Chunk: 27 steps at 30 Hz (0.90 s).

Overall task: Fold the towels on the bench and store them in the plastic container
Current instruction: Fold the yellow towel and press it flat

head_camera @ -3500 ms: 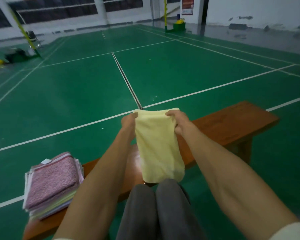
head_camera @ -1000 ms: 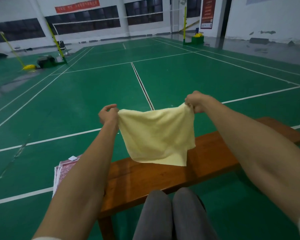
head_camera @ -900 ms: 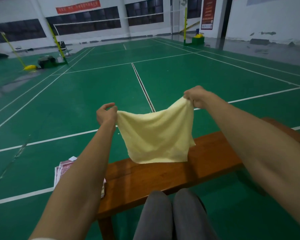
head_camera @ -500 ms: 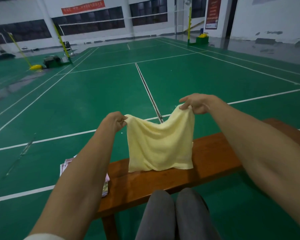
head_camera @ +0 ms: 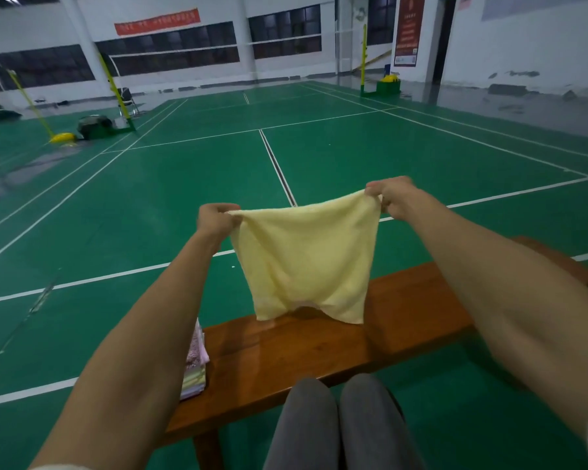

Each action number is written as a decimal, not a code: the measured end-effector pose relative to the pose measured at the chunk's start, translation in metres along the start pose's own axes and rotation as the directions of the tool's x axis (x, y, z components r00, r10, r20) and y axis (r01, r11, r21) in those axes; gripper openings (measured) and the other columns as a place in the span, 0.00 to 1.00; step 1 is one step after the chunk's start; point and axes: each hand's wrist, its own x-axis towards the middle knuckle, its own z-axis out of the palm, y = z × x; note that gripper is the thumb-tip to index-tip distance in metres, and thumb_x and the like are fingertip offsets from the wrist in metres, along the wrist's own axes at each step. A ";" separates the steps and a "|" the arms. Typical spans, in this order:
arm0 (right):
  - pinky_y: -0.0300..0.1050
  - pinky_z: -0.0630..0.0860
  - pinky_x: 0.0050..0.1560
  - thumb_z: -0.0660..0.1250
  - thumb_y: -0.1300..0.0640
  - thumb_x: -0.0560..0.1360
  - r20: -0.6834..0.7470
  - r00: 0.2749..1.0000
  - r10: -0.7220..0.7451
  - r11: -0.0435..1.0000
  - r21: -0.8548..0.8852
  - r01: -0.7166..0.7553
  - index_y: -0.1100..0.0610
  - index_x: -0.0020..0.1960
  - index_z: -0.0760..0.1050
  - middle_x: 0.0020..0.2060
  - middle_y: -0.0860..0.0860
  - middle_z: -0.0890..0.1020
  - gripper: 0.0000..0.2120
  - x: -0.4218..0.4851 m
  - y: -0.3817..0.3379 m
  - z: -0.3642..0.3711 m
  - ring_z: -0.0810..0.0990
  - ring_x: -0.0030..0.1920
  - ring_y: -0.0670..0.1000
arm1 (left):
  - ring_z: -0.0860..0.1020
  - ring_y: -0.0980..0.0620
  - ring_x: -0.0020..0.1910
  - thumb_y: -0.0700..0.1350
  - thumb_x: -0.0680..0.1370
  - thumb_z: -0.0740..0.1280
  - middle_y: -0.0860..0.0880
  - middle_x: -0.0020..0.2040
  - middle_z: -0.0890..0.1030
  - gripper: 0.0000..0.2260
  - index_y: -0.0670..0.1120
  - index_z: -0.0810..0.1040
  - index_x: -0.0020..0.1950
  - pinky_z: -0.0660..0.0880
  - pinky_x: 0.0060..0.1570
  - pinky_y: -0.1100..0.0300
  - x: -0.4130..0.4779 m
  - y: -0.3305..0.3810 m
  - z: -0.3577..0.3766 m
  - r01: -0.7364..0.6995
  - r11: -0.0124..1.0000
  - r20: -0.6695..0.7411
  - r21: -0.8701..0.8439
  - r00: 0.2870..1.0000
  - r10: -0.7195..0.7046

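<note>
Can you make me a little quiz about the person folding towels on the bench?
1. True or false: the yellow towel lies flat on the wooden bench.
2. Which hand is higher in the picture: A) left hand B) right hand?
3. Fill in: the stack of folded towels peeks out beside the person's ____ forearm.

Key:
1. False. Both hands pinch its top corners and hold it up, and it hangs down.
2. B.
3. Left.

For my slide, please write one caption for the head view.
Both hands, left hand and right hand, hold a yellow towel spread above the wooden bench.
</note>
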 end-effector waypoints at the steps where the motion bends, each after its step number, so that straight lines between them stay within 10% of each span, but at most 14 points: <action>1: 0.49 0.83 0.49 0.72 0.72 0.73 0.016 1.000 0.010 0.996 -0.083 -0.009 0.65 0.60 0.80 0.56 0.60 0.82 0.15 0.001 0.001 -0.001 0.81 0.45 0.53 | 0.81 0.44 0.57 0.33 0.74 0.72 0.41 0.56 0.84 0.13 0.39 0.84 0.58 0.77 0.63 0.49 0.001 0.000 -0.001 -0.052 0.992 0.009 0.112 0.999 0.052; 4: 0.51 0.81 0.59 0.71 0.74 0.73 0.033 0.994 -0.104 0.918 -0.382 0.109 0.64 0.59 0.82 0.57 0.58 0.83 0.16 0.004 0.002 -0.003 0.81 0.55 0.56 | 0.82 0.43 0.52 0.38 0.75 0.72 0.41 0.50 0.85 0.09 0.40 0.86 0.55 0.79 0.57 0.51 -0.002 0.001 -0.005 -0.189 0.891 0.057 0.413 0.982 0.182; 7: 0.49 0.80 0.55 0.65 0.70 0.75 0.089 0.937 -0.339 0.611 -0.736 0.291 0.62 0.56 0.84 0.53 0.58 0.84 0.14 0.002 -0.005 -0.004 0.82 0.53 0.58 | 0.82 0.40 0.46 0.41 0.75 0.71 0.39 0.43 0.85 0.07 0.39 0.86 0.48 0.77 0.45 0.52 -0.004 0.004 -0.008 -0.227 0.828 0.042 0.512 0.970 0.240; 13: 0.51 0.78 0.44 0.58 0.66 0.79 0.131 0.825 -0.549 0.289 -0.897 0.335 0.63 0.48 0.80 0.46 0.58 0.82 0.12 -0.002 -0.016 0.007 0.78 0.42 0.59 | 0.77 0.41 0.38 0.46 0.77 0.72 0.43 0.34 0.79 0.11 0.39 0.83 0.42 0.67 0.37 0.55 -0.005 0.009 -0.010 -0.224 0.815 -0.030 0.535 0.959 0.283; 27: 0.56 0.85 0.41 0.50 0.63 0.78 -0.103 0.939 -0.329 0.666 -0.730 0.153 0.56 0.58 0.72 0.50 0.56 0.75 0.15 -0.007 0.000 0.026 0.84 0.41 0.61 | 0.70 0.50 0.33 0.53 0.71 0.77 0.51 0.31 0.74 0.16 0.47 0.75 0.33 0.64 0.32 0.57 -0.005 0.021 -0.025 -0.216 0.913 -0.124 0.347 0.954 0.272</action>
